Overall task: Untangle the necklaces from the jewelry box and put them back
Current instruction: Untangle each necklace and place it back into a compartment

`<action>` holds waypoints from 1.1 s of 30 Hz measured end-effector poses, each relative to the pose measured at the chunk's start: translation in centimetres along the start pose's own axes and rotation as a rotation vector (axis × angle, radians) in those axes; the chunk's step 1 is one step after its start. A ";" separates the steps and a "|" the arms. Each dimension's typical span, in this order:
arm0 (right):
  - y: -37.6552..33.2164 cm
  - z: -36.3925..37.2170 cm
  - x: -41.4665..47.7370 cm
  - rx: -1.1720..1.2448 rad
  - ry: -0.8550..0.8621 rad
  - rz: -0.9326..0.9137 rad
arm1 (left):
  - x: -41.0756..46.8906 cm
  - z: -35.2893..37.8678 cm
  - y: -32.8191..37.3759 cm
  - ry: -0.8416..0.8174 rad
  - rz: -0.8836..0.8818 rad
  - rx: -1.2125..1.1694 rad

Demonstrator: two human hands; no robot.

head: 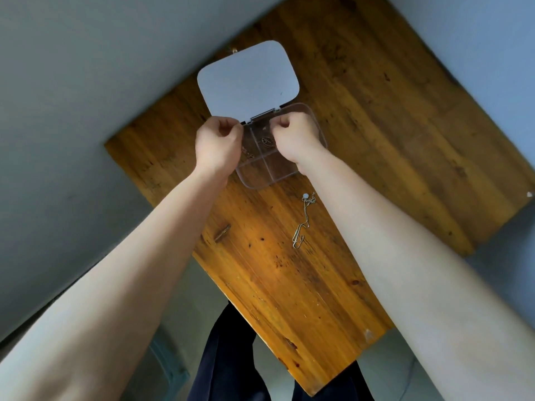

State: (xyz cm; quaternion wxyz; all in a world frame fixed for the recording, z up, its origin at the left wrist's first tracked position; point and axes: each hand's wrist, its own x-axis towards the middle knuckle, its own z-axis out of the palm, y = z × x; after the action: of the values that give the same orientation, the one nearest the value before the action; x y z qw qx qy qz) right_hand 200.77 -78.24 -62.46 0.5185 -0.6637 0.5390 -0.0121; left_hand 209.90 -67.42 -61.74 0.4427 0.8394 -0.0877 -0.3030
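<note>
A clear plastic jewelry box (262, 178) with divided compartments sits on the wooden table (376, 117), its white lid (246, 82) swung open at the back. My left hand (218, 144) and my right hand (293, 134) hover over the box with fingers pinched shut, seemingly on a thin chain between them that is too fine to see. A small coiled necklace (267, 141) lies in a rear compartment, and another piece (249, 154) shows beside my left hand. A silver necklace (302, 224) with a round pendant lies loose on the table in front of the box.
The table stands against a grey wall (86, 82) on the left. Dark trousers (228, 357) show beneath the table's near edge. A small dark mark (222, 233) sits on the wood left of the loose necklace.
</note>
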 end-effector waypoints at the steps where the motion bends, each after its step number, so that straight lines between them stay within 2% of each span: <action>1: 0.4 -0.3 -0.1 -0.011 0.016 -0.024 | -0.1 0.0 -0.2 0.006 0.039 0.051; 5: 2.4 -2.6 -1.9 0.055 0.098 -0.104 | -1.7 -0.2 -0.7 0.044 0.178 0.193; 9: 6.4 -4.9 -5.6 0.104 0.187 -0.057 | -5.6 0.5 -1.6 0.045 0.301 0.216; 13: 11.5 -6.3 -9.2 0.110 0.336 0.051 | -9.7 2.9 -3.9 -0.102 0.411 0.320; 19: 17.8 -7.3 -12.5 0.063 0.487 0.144 | -12.2 6.4 -6.4 -0.331 0.526 0.611; 23: 20.3 -6.4 -13.2 -0.048 0.443 0.142 | -12.1 8.3 -7.2 -0.381 0.631 0.806; 28: 21.8 -4.4 -13.2 -0.232 0.414 0.028 | -11.5 9.2 -8.8 -0.389 0.734 1.034; 33: 22.4 -3.7 -13.0 -0.278 0.497 -0.038 | -11.9 8.6 -10.4 -0.332 0.820 1.037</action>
State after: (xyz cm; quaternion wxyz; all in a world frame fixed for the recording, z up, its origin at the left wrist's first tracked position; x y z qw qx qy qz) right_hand 177.47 -68.57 -69.38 0.2742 -0.7150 0.6336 -0.1104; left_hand 194.07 -62.28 -68.56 0.0426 0.7841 -0.5996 -0.1543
